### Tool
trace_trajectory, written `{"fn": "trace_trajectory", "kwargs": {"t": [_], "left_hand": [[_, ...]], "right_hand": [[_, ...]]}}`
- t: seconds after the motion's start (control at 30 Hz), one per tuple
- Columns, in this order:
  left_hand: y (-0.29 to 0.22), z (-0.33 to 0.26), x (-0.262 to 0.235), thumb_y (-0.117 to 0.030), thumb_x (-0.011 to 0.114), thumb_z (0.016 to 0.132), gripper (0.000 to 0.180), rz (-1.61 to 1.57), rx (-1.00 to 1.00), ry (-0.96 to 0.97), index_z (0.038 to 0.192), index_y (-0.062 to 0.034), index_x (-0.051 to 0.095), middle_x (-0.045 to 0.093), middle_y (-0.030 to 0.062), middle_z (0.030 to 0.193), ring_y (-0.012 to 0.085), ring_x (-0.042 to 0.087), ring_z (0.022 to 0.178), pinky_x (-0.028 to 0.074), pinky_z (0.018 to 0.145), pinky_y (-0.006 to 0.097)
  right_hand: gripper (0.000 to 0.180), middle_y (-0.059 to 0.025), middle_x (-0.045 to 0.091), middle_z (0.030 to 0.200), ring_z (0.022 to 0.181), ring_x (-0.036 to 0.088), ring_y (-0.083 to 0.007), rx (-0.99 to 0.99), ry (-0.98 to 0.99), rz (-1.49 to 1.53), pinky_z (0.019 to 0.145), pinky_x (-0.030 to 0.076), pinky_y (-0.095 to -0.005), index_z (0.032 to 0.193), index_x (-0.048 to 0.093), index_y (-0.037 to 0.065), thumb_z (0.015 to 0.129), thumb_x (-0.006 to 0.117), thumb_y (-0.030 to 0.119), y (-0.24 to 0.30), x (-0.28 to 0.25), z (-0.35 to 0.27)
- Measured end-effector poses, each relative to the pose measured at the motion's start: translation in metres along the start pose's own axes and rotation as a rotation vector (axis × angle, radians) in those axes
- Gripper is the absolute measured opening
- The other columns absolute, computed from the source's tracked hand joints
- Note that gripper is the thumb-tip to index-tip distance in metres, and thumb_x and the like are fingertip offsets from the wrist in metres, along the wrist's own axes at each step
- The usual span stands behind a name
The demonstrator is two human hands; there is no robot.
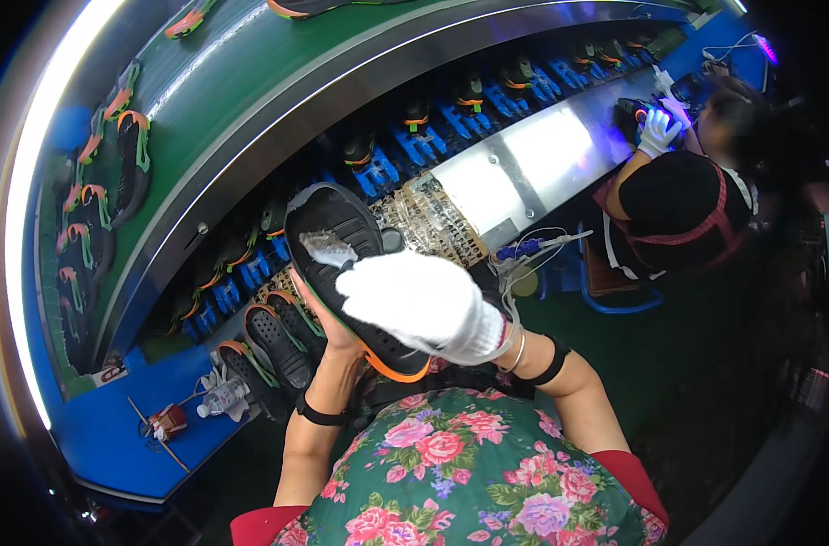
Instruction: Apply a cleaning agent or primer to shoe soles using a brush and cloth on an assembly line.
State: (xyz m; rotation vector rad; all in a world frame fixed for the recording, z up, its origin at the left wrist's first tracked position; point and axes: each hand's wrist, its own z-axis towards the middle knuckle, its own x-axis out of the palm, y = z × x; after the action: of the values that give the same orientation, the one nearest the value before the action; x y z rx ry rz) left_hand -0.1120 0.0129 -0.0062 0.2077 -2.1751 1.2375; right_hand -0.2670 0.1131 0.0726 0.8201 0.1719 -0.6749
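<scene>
Black shoe (pixel 337 214) with an orange heel, held up before the floral apron (pixel 451 464): that's the piece in hand. The bare left hand (pixel 328 318) grips it by its near left edge; the white-gloved right hand (pixel 423 300) is closed over what looks like a brush (pixel 328 247), bristles against the inner bed. I'd judge this one part-way through. The glove hides the shoe's middle, so I can't tell how much is covered.

Three more shoes (pixel 279 346) sit just below and left of the shoe, finished or waiting, I can't say. Plenty may be left: blue stands (pixel 378 173) carry others beyond the shoe, and the green belt (pixel 191 136) past them bears more.

Patterned card (pixel 432 223) lies right of the shoe, on the steel worktop (pixel 473 182). Loose tubes (pixel 533 247) crowd the space right of the shoe and could snag that wrist. A bottle (pixel 223 398) lies lower left of it. Well off to its right, a co-worker (pixel 678 200) bends under violet light.
</scene>
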Motion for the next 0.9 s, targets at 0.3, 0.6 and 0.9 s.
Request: {"fn": "trace_trajectory", "kwargs": {"t": [0.3, 0.6, 0.9], "left_hand": [[0.005, 0.009, -0.026, -0.070, 0.024, 0.104, 0.077, -0.724, -0.077, 0.586, 0.159, -0.0155, 0.034, 0.048, 0.0071, 0.154, 0.0275, 0.051, 0.136, 0.035, 0.120, 0.045], [-0.007, 0.020, -0.033, -0.077, 0.028, 0.100, 0.085, -0.166, -0.106, 0.663, 0.152, -0.0110, 0.042, 0.053, 0.0117, 0.146, 0.0302, 0.057, 0.126, 0.044, 0.112, 0.047], [-0.021, 0.007, 0.004, -0.101, 0.027, 0.077, 0.116, -0.296, -0.284, 0.503, 0.128, -0.0003, 0.054, 0.065, 0.0217, 0.103, 0.0309, 0.066, 0.086, 0.056, 0.077, 0.044]], "right_hand": [[0.029, -0.0113, 0.076, 0.114, 0.102, 0.074, -0.0279, 0.032, -0.059, 0.121, 0.089, 0.059, -0.0376, 0.111, 0.077, 0.007, 0.083, 0.076, 0.004, 0.006, -0.018, 0.002], [0.027, -0.0111, 0.077, 0.109, 0.100, 0.074, -0.0289, 0.136, -0.024, 0.288, 0.095, 0.057, -0.0402, 0.109, 0.078, 0.007, 0.082, 0.078, 0.005, 0.009, -0.012, -0.007], [0.029, -0.0081, 0.076, 0.117, 0.105, 0.072, -0.0249, 0.012, 0.026, 0.274, 0.092, 0.057, -0.0371, 0.115, 0.078, 0.011, 0.087, 0.076, 0.007, 0.015, 0.000, -0.008]]}}
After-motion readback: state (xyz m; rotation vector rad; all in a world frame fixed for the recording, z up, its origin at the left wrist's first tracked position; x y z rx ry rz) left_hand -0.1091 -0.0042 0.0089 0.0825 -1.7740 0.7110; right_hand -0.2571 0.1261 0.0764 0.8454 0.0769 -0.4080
